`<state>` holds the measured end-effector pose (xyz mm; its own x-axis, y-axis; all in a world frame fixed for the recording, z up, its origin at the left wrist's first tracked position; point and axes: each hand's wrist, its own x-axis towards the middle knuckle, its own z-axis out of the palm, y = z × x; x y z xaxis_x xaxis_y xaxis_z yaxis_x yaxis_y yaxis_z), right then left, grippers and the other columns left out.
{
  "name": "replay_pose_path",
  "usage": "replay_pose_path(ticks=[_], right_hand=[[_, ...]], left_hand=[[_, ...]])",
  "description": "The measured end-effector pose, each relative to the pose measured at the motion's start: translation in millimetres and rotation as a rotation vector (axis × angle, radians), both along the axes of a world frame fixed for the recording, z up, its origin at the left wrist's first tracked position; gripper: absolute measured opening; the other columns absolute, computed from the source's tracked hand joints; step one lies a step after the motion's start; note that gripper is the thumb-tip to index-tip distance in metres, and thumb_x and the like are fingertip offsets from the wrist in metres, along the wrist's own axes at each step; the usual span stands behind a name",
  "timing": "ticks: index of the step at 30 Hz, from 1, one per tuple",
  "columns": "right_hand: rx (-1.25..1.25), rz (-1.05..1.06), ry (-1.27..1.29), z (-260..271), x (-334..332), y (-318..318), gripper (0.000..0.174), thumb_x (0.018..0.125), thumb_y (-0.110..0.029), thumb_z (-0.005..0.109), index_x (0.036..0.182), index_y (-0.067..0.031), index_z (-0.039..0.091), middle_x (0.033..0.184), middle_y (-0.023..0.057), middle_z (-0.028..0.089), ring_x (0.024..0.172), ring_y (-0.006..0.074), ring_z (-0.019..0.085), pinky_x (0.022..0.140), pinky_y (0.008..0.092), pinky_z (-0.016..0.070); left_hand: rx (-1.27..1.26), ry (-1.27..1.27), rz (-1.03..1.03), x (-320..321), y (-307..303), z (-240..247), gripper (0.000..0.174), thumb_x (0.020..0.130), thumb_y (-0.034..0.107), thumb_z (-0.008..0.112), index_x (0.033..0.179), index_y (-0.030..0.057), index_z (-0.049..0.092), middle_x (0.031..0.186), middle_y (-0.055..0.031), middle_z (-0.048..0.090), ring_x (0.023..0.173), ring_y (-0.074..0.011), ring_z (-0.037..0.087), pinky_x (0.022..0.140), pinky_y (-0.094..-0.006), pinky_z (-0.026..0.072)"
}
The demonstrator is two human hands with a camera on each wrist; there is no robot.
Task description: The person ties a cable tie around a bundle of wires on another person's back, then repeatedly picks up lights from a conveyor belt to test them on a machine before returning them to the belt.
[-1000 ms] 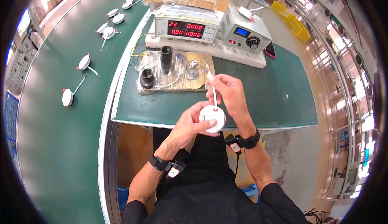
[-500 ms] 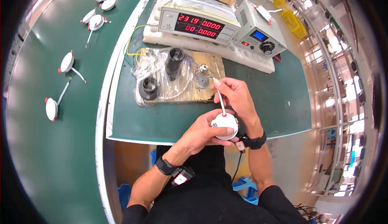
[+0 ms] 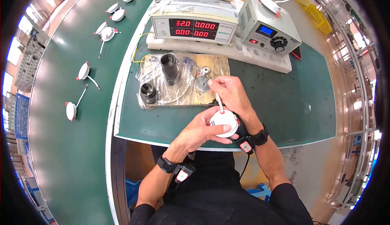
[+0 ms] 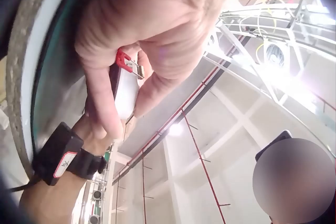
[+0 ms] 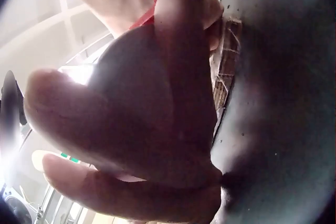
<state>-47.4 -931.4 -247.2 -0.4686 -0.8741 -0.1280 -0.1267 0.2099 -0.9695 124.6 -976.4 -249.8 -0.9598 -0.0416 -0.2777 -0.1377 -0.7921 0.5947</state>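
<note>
A round white downlight [image 3: 221, 121] with red-ended spring clips is gripped at its rim by my left hand [image 3: 195, 131], thumb across its face. In the left wrist view a red clip [image 4: 125, 61] shows between the fingers. My right hand [image 3: 232, 95] pinches the white cable [image 3: 219, 100] near its far end. That end is right at a grey metal disc [image 3: 202, 84] on the test board [image 3: 222, 64], just below a small silver post [image 3: 205, 71]. The right wrist view shows the shaded lamp disc [image 5: 131, 71] behind fingers.
Two black lamp sockets [image 3: 169, 64] stand on the plastic-wrapped board. Behind it, a power meter [image 3: 195, 27] with red digits and a grey dial unit [image 3: 270, 30] rest on white foam [image 3: 178, 44]. Several similar downlights [image 3: 71, 111] lie on the green belt [image 3: 61, 152] at left.
Both hands have carried the downlight forward over the bench, and the cable end has come to the metal disc. The meter's lit digits differ between frames.
</note>
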Motion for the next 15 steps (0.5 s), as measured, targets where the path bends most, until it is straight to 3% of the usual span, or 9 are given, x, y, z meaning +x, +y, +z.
replay_pose_path(ticks=[8, 12, 15], right_hand=[[0.036, -0.037, 0.096, 5.6, 3.0, 0.1, 0.029, 0.097, -0.022, 0.064, 0.079, 0.0008, 0.066, 0.063, -0.0026, 0.056, 0.055, 0.0044, 0.047, 0.049, 0.0256, 0.0360], [0.024, -0.062, 0.018, 1.2, 2.2, -0.7, 0.029, 0.094, -0.020, 0.065, 0.082, 0.0064, 0.067, 0.062, 0.0016, 0.058, 0.057, 0.0072, 0.050, 0.050, 0.0285, 0.0411], [0.003, -0.058, 0.031, 1.1, 3.3, -1.6, 0.029, 0.093, -0.020, 0.066, 0.081, 0.0069, 0.067, 0.062, 0.0030, 0.059, 0.057, 0.0082, 0.051, 0.051, 0.0297, 0.0418]], left_hand=[[0.040, 0.060, -0.019, -1.3, -3.6, -6.0, 0.053, 0.093, 0.005, 0.069, 0.140, 0.0034, 0.045, 0.125, -0.0169, 0.064, 0.107, -0.0384, 0.070, 0.084, -0.0405, 0.0644], [0.007, 0.077, -0.006, -0.6, -2.0, -1.6, 0.053, 0.091, 0.010, 0.072, 0.138, 0.0032, 0.047, 0.126, -0.0155, 0.064, 0.109, -0.0383, 0.069, 0.088, -0.0426, 0.0614], [0.015, 0.083, -0.035, 0.7, -3.8, 1.5, 0.051, 0.093, 0.008, 0.069, 0.138, 0.0038, 0.046, 0.127, -0.0144, 0.063, 0.109, -0.0341, 0.070, 0.093, -0.0430, 0.0609]])
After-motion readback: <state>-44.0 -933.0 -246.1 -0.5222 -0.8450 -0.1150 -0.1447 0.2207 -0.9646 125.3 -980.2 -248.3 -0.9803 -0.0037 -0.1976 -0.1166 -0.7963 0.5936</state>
